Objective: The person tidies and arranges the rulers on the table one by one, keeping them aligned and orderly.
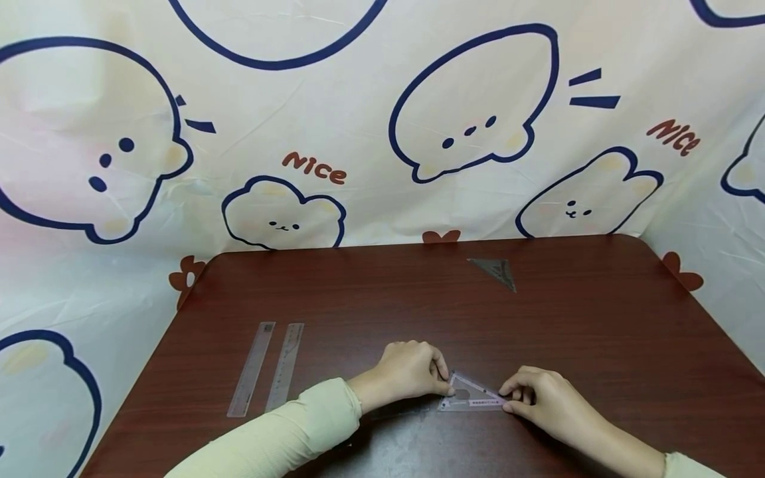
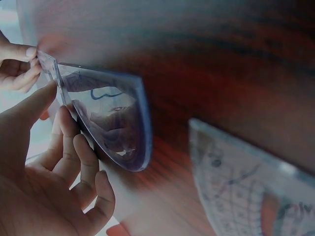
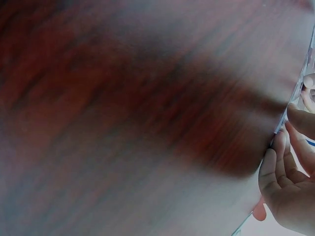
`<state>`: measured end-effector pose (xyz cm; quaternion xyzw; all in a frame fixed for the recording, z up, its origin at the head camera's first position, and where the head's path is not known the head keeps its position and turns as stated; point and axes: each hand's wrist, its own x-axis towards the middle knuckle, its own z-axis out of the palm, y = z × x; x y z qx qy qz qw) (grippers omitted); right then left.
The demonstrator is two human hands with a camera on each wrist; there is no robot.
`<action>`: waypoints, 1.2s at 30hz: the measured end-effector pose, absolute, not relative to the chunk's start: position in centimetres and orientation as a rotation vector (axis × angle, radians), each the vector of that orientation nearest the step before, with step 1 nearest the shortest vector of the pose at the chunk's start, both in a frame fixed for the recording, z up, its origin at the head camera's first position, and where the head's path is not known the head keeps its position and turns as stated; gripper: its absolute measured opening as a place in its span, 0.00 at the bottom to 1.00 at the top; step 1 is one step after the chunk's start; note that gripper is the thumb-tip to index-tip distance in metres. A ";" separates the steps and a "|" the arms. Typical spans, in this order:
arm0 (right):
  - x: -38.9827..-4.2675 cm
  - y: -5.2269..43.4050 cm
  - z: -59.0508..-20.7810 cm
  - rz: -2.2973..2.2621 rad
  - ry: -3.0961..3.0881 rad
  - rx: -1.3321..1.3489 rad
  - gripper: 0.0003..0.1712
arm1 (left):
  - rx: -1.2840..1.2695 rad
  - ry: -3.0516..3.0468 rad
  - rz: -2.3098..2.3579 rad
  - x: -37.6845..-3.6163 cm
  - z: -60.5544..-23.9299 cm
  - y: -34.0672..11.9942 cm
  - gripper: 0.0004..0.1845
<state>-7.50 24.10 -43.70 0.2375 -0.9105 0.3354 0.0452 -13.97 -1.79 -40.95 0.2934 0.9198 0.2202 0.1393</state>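
A clear plastic set square (image 1: 472, 393) lies near the front edge of the dark brown table (image 1: 382, 292). My left hand (image 1: 445, 385) pinches its left corner. My right hand (image 1: 508, 399) pinches its right corner. In the left wrist view the set square (image 2: 110, 123) stands tilted up off the wood, with my left fingers (image 2: 74, 147) curled along its edge and the right hand's fingertips (image 2: 19, 66) at its far corner. In the right wrist view only the set square's thin edge (image 3: 295, 93) and my right fingers (image 3: 280, 172) show at the right border.
Two clear straight rulers (image 1: 251, 368) (image 1: 285, 366) lie side by side at the table's left. A second, darker set square (image 1: 496, 270) rests at the far right. Another blurred clear ruler (image 2: 246, 191) shows close in the left wrist view. A cartoon-printed cloth (image 1: 382, 133) hangs behind the table.
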 end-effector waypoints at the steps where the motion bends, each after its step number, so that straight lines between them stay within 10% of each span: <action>1: -7.5 24.1 -43.7 1.023 -2.779 0.725 0.12 | 0.849 2.656 0.639 -14.0 -40.9 -1.8 0.09; 36: -10.7 23.5 -40.2 0.978 -2.804 0.537 0.10 | 0.795 2.609 0.865 -17.8 -39.6 -0.4 0.04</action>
